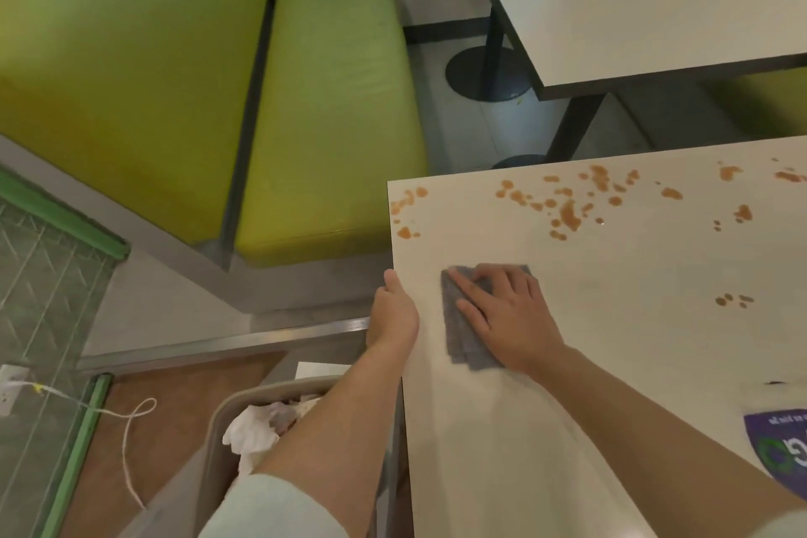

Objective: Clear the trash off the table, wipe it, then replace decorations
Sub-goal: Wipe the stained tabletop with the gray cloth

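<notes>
Tabletop (pixel 589 363) stained; orange spill (pixel 567 210) at 1 o'clock from cloth; grey cloth (pixel 463 319) near left edge, long axis 12–6, under right hand (pixel 506 315), fingers flat, pressing; left hand (pixel 393 310) grips tabletop edge; right nearer spill.

Purple sticker (pixel 781 446) on table (pixel 611 275): upside-down print, possibly "G", otherwise illegible.
</notes>
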